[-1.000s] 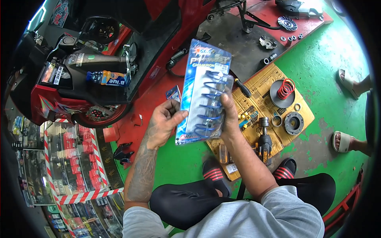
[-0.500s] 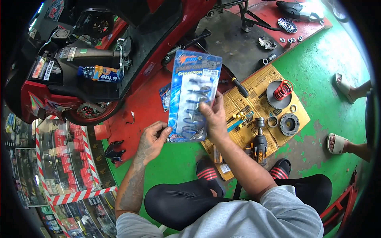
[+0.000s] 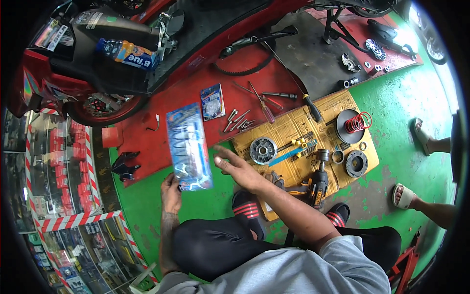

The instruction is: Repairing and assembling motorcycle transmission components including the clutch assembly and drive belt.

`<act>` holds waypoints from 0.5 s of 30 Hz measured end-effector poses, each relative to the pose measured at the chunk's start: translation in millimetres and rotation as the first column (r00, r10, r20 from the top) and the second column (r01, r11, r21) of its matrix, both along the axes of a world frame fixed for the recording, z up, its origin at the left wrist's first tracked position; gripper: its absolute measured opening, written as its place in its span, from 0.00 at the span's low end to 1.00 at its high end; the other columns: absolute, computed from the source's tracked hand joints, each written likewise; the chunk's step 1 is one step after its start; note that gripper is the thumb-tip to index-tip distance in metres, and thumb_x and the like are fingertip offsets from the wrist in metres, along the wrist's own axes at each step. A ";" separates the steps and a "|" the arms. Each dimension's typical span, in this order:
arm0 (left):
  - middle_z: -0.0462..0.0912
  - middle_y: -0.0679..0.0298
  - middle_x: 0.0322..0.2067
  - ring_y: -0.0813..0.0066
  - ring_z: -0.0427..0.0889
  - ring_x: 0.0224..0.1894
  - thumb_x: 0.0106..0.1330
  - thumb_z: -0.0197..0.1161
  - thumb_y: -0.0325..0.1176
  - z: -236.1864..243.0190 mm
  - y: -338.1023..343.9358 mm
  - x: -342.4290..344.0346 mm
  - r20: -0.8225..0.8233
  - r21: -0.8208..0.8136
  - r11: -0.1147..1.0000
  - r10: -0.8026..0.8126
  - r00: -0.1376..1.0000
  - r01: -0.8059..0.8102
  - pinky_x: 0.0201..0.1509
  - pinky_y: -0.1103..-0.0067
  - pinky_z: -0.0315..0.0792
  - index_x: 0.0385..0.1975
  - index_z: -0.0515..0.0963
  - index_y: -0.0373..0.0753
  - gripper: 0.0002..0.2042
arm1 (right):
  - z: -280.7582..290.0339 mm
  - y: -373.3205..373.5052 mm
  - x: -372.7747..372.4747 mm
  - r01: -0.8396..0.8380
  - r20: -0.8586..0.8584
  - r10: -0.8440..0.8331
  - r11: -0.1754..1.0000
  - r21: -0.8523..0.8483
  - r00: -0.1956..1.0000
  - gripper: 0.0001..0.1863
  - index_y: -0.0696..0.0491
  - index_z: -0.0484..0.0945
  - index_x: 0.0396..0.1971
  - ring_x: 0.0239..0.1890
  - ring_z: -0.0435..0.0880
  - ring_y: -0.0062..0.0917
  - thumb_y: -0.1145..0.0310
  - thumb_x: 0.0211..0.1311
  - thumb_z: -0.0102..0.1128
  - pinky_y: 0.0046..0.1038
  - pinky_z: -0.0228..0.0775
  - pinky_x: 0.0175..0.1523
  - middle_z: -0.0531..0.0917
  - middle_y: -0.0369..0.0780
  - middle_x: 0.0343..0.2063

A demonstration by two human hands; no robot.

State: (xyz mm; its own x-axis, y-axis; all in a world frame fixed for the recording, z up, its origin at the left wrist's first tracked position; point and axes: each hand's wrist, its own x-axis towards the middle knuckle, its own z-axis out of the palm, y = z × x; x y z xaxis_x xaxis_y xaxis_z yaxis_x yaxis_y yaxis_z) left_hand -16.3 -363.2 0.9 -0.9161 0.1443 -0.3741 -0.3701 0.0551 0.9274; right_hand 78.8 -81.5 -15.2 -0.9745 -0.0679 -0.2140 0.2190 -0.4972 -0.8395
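A flat blue-and-clear packet with a dark coil spring inside (image 3: 188,142) is held up in front of me. My left hand (image 3: 171,195) is closed on its lower left corner. Just to the right of the packet is my right hand (image 3: 239,170), apart from it, fingers spread and nothing in them. Cardboard (image 3: 289,125) on the floor beyond that hand carries a round silver metal part (image 3: 263,150), a red coil spring (image 3: 360,122) on a dark disc, a dark ring-shaped part (image 3: 357,163) and a power impact wrench (image 3: 319,183).
A red scooter (image 3: 181,81) with a drink bottle (image 3: 128,53) on it stands at far left. On the red platform lie a smaller packet (image 3: 212,103), several bolts (image 3: 237,120), and screwdrivers (image 3: 264,109). A glass display case (image 3: 78,220) is at left; another person's sandaled foot (image 3: 405,196) at right.
The spring packet has moved left and lower, now in my left hand only. My right hand has let go of it and opened. The silver part and bolts have come into sight.
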 end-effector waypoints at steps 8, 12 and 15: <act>0.85 0.53 0.47 0.62 0.85 0.46 0.76 0.59 0.34 -90.9 -50.9 -133.5 -0.017 -0.119 0.993 -0.002 1.000 0.000 0.51 0.66 0.79 0.53 0.77 0.25 0.17 | -33.6 1.0 21.5 -0.295 0.051 0.295 0.893 0.339 0.954 0.39 0.57 0.66 0.69 0.59 0.81 0.37 0.43 0.70 0.59 0.35 0.71 0.65 0.82 0.49 0.56; 0.84 0.51 0.51 0.61 0.84 0.49 0.74 0.61 0.36 -106.8 -38.8 -180.3 -0.199 -0.384 0.921 -0.149 0.969 0.062 0.53 0.67 0.76 0.55 0.79 0.27 0.18 | -23.6 15.3 22.0 -0.321 0.118 0.302 0.832 0.453 0.946 0.34 0.56 0.69 0.66 0.53 0.85 0.35 0.51 0.69 0.64 0.34 0.75 0.59 0.84 0.46 0.53; 0.84 0.50 0.50 0.58 0.83 0.49 0.72 0.62 0.37 -73.5 -13.1 -189.2 -0.293 -0.908 0.414 -0.513 0.807 -0.067 0.53 0.68 0.76 0.53 0.81 0.33 0.17 | 17.0 43.7 20.2 0.029 -0.203 0.184 0.669 0.743 0.962 0.27 0.54 0.76 0.59 0.46 0.87 0.37 0.57 0.63 0.69 0.36 0.79 0.51 0.85 0.46 0.43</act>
